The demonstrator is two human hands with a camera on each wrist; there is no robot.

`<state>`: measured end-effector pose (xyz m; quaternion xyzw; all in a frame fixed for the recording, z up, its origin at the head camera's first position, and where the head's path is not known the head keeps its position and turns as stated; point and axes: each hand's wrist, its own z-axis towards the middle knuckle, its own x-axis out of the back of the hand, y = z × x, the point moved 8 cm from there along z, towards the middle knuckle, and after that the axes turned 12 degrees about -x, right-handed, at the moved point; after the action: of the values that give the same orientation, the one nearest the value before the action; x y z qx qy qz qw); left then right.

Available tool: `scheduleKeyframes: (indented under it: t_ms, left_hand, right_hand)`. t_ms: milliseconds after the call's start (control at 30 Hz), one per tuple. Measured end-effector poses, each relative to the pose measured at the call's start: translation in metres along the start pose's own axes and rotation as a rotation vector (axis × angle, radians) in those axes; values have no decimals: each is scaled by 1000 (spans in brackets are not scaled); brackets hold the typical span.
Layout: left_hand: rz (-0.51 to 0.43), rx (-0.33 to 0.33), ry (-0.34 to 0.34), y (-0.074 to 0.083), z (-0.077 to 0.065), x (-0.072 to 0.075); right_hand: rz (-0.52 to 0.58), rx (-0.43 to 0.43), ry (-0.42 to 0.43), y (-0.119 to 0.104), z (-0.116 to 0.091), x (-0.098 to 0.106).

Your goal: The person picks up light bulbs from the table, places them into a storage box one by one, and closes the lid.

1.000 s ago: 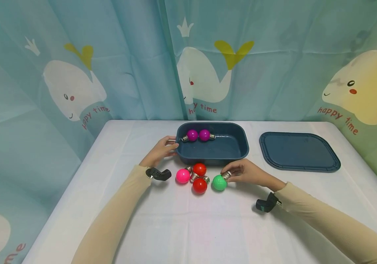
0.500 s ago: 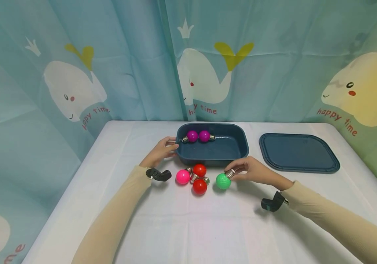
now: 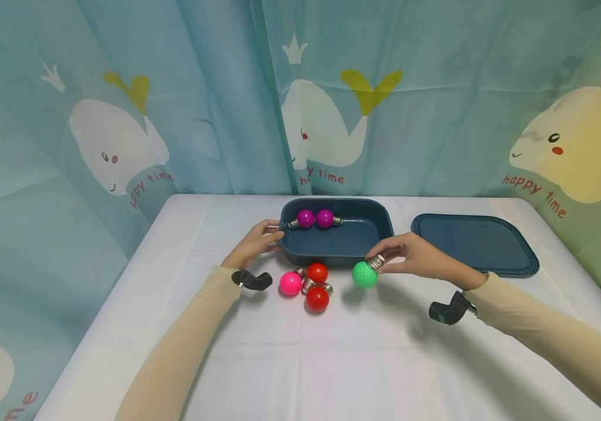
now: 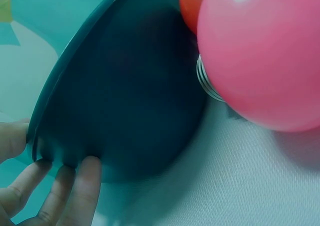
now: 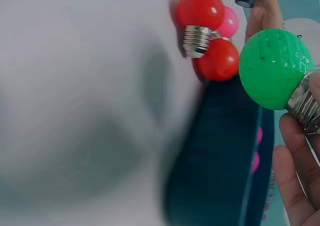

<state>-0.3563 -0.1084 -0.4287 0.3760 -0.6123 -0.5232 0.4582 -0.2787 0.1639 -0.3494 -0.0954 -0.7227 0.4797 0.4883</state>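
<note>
A green light bulb is pinched by its metal screw base between the thumb and fingers of my right hand, held above the table in front of the dark blue box. My left hand grips the box's left end, thumb at the rim and fingertips against the outer wall. Inside the box, two purple bulbs lie end to end along the back left. Before its front wall rest a pink bulb and two red bulbs, their bases close together.
To the box's right lies a flat dark blue lid, partly behind my right hand. A white cloth covers the table. A whale-print curtain hangs behind and along the sides.
The green bulb has risen off the table in my right hand, moving right and toward the box. My left hand, the box and the other bulbs stay where they were.
</note>
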Motion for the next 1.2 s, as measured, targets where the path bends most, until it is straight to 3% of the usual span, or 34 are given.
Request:
scheduleKeyframes:
  t_ms: [267,667,967,1200]
  left_hand:
    - [5,-13,-8,1,-1,-1]
    - [-2,-13,-11,1,-1,0]
    - [-3,-5,-5,1,-2,-1]
    - [-6,-7,-5,-1,-1,0]
  right_hand:
    - [-52,-28,20,-17,4,17]
    - [-113,-41,53,-37,29,40]
    - [-143,-96,90,-31,54,50]
    - [-154,-84,146,-25,75,59]
